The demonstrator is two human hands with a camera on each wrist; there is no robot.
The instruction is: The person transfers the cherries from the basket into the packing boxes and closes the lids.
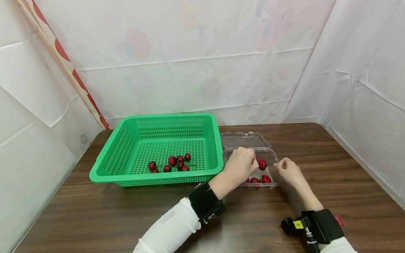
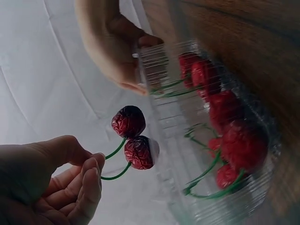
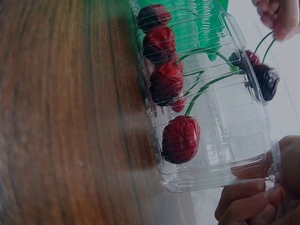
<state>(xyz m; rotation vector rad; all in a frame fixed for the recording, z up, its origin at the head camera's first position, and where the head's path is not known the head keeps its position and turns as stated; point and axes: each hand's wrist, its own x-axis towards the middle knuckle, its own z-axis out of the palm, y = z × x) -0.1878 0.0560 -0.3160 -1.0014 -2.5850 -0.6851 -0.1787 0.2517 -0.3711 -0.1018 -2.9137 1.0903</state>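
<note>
Our left hand (image 1: 241,163) pinches the green stems (image 2: 116,149) of a pair of cherries (image 1: 262,164), held up near the rim of the clear box (image 1: 267,154). Our right hand (image 1: 288,171) grips that box's right edge between thumb and fingers. More cherries (image 1: 255,180) lie inside along its near wall; the lid (image 1: 243,141) is spread open behind. The green basket (image 1: 158,177) sits just beside the box, leaving us little space leftward; rightward, a broad stretch of tabletop (image 1: 335,182) runs to the white sheet (image 1: 364,88).
</note>
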